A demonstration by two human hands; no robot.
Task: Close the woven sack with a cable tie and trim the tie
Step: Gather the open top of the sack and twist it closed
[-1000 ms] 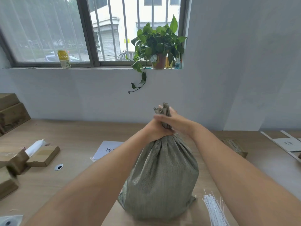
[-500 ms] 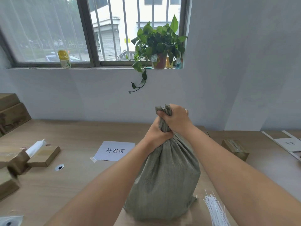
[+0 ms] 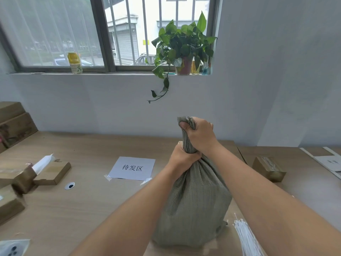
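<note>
Sheet [image 3: 132,168] newly uncovered (seemingly "待发区")

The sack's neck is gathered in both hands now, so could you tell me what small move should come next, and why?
Probably keep the left hand clamped low on the neck of the sack and free the right hand to pick one tie from the white cable ties lying beside the sack's right side. Both hands are on the neck, and no tie is on it yet.

Both hands fisted, right [image 3: 200,134] stacked directly above left [image 3: 181,157].
</note>
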